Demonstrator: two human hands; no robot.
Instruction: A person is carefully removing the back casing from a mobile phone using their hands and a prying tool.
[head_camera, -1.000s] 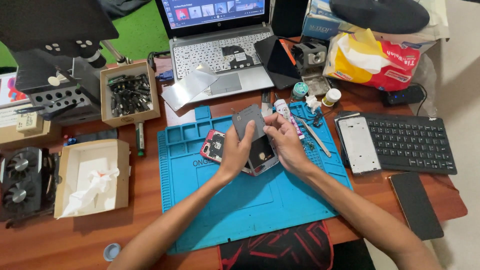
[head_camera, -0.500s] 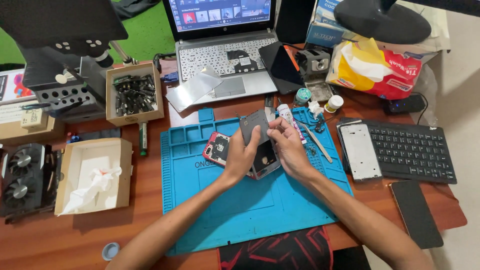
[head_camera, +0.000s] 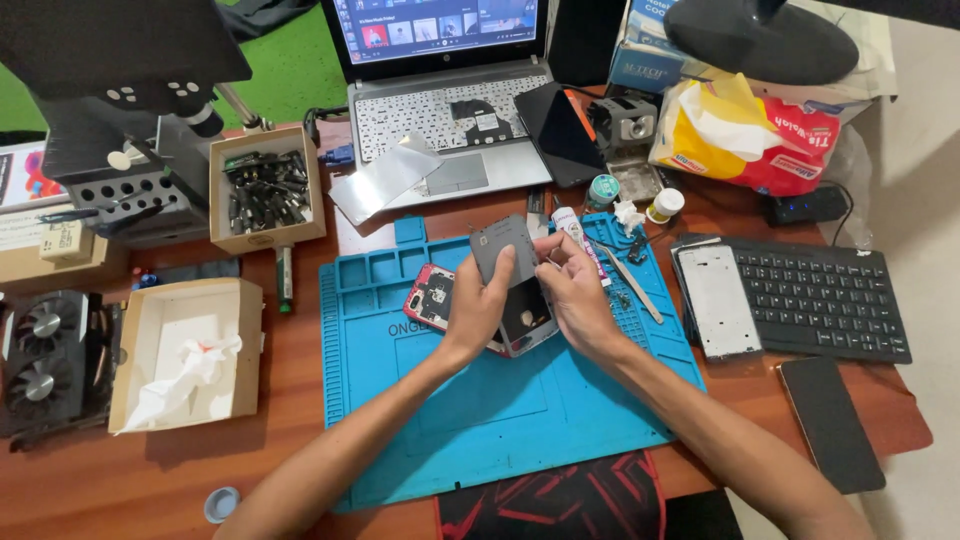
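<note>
Centre of frame: both hands meet over the blue repair mat on the wooden worktop. Left hand closed around a grey phone back cover, thumb across its face, cover tilted upright above the mat. Right hand curled, fingertips pinching at the cover's right edge. Just beneath the hands, an opened phone body lies on the mat; whether either hand touches it cannot be told. A second phone with a red-rimmed case lies just left of it, partly under the left hand. Right of the hands: tweezers on the mat's edge, a bare phone frame resting on a black keyboard. Upper centre: open laptop. Upper left: small box of screwdriver bits.
</note>
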